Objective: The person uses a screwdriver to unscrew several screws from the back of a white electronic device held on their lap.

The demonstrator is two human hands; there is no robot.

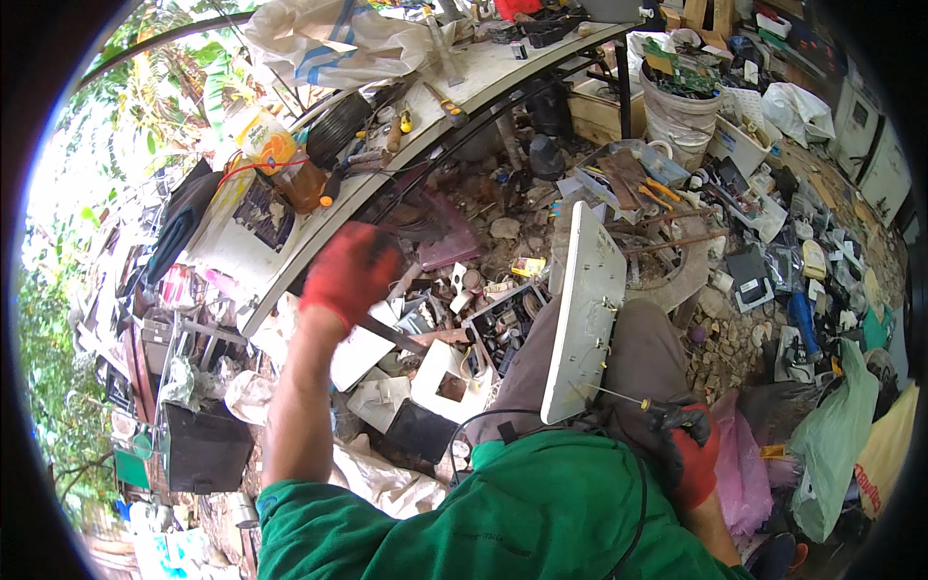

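Observation:
My right hand [696, 456], in a red glove with dark fingertips, is closed round a screwdriver [623, 395] with a dark handle. Its thin shaft points left, the tip at the lower part of a white flat panel [584, 304]. That panel stands on edge across my lap, with small metal fittings along its right side. Away from it, my left hand [353, 271], also red-gloved, is raised near the table's edge. Motion smears its fingers, so I cannot make out whether they hold anything. A dark bar [390, 333] shows just below that hand.
A long table [377, 198] curves along the left, bearing tools, a jug [298, 184] of brown liquid and a white sack [329, 43]. Scrap parts cover the ground ahead. A bucket [679, 121] of circuit boards stands far right; plastic bags [833, 445] lie at my right.

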